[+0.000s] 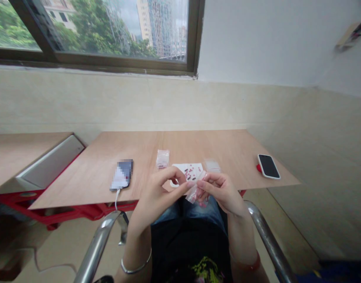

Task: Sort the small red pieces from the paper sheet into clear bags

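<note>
Both my hands meet over my lap at the near edge of the wooden table (198, 145). My left hand (161, 188) and my right hand (220, 188) pinch a small clear plastic bag (195, 192) between their fingertips; it has pinkish bits inside. Just beyond the hands, a white sheet (189, 169) with several small dark and red pieces lies on the table. A small clear bag with pink contents (162, 158) lies to its left, and another small clear bag (212, 165) lies to its right.
A phone with a blurred screen (122, 174) lies on the left, a white cable hanging from it. A black phone in a white case (268, 166) lies on the right. Metal chair arms (100, 236) flank my lap. A second table (21, 153) stands left.
</note>
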Demonstrator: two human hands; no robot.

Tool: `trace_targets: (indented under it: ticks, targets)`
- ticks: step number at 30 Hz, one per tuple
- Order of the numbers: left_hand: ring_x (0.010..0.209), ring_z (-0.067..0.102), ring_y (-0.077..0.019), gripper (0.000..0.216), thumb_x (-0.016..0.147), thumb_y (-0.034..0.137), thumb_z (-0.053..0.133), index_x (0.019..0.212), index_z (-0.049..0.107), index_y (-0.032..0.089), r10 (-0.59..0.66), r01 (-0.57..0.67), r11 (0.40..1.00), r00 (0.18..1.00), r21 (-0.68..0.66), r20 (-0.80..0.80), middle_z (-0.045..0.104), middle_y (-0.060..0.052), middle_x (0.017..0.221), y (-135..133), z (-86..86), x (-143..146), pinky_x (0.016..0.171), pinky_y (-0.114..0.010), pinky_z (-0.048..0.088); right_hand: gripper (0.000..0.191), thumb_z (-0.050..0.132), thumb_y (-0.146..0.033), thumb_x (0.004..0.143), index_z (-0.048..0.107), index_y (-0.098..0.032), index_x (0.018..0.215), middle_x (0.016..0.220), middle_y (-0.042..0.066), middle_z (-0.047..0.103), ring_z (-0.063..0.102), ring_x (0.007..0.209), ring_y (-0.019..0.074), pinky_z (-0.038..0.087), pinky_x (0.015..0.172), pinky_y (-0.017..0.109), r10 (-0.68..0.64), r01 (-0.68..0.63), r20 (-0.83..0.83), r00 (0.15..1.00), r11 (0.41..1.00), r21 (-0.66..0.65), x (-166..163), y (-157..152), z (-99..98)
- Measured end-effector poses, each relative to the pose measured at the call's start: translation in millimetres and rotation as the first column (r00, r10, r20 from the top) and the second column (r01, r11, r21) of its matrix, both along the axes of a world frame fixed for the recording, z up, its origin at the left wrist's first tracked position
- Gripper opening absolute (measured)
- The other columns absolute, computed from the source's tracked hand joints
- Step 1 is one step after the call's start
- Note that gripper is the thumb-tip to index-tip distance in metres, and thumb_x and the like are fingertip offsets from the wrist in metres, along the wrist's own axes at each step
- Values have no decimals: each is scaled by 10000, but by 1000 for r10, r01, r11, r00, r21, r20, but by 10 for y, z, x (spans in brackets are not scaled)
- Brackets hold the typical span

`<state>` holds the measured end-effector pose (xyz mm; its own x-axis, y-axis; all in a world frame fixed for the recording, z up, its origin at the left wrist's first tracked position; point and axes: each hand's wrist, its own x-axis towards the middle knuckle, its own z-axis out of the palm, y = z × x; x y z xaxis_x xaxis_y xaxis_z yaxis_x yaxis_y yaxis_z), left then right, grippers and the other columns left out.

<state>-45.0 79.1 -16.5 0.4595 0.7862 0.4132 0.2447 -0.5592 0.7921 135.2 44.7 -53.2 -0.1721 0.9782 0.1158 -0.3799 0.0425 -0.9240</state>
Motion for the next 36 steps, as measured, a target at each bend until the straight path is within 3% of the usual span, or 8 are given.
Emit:
trace_targets:
  ticks: [4, 10, 14, 18, 26, 33, 36]
  targets:
    - [589, 486, -85, 298, 860, 341, 615, 642, 534, 154, -207, 192, 965, 976, -181, -69, 525, 32, 600, -85, 27, 88, 544, -210, 377, 240, 747, -331, 782, 638, -143, 681, 607, 3, 670, 635, 498, 95, 525, 452, 148, 25, -23, -52, 998, 999, 38, -59, -6, -22]
    - [633, 567, -100, 255, 907, 294, 548, 723, 622, 135, -433, 406, 839, 901, -362, 6, 622, -8, 657, -44, 5, 81, 622, -221, 440, 288, 699, -387, 823, 573, -149, 720, 596, 8, 653, 627, 485, 108, 494, 402, 149, 173, -174, -89, 981, 985, -5, -102, -27, -10]
    - [656, 577, -104, 270, 921, 287, 515, 716, 595, 130, -428, 441, 797, 895, -412, 130, 616, -14, 670, -9, 14, 65, 644, -220, 454, 286, 645, -404, 866, 565, -149, 763, 605, 15, 649, 618, 487, 105, 487, 403, 149, 187, -188, -111, 976, 982, -4, -83, -22, -15]
    - [655, 556, -97, 304, 933, 296, 467, 703, 581, 134, -396, 433, 794, 901, -427, 178, 610, -14, 663, -17, 29, 93, 652, -213, 445, 305, 585, -439, 898, 558, -155, 792, 659, 21, 651, 614, 513, 105, 494, 410, 162, 185, -185, -117, 976, 983, 10, -62, -32, -25]
    - [554, 549, -92, 302, 882, 327, 585, 647, 551, 140, -351, 337, 819, 934, -464, 59, 580, 5, 583, -33, -33, 125, 532, -208, 392, 326, 586, -456, 895, 547, -150, 790, 677, 34, 646, 646, 598, 127, 530, 456, 182, 243, -243, -33, 969, 970, 12, -75, -53, -18]
    - [590, 557, -107, 315, 928, 340, 493, 714, 590, 130, -420, 443, 749, 892, -492, 164, 604, -15, 620, 8, -21, 115, 592, -224, 442, 324, 566, -455, 905, 534, -151, 796, 655, 21, 627, 620, 532, 117, 521, 436, 188, 224, -224, -36, 974, 974, 19, -66, -47, -30]
    - [628, 559, -108, 303, 929, 306, 475, 700, 578, 136, -406, 461, 750, 887, -474, 220, 605, -16, 638, 26, -39, 131, 642, -225, 449, 327, 558, -449, 908, 518, -155, 772, 625, 10, 613, 610, 504, 113, 503, 416, 180, 174, -173, -35, 984, 985, 19, -75, -41, -41]
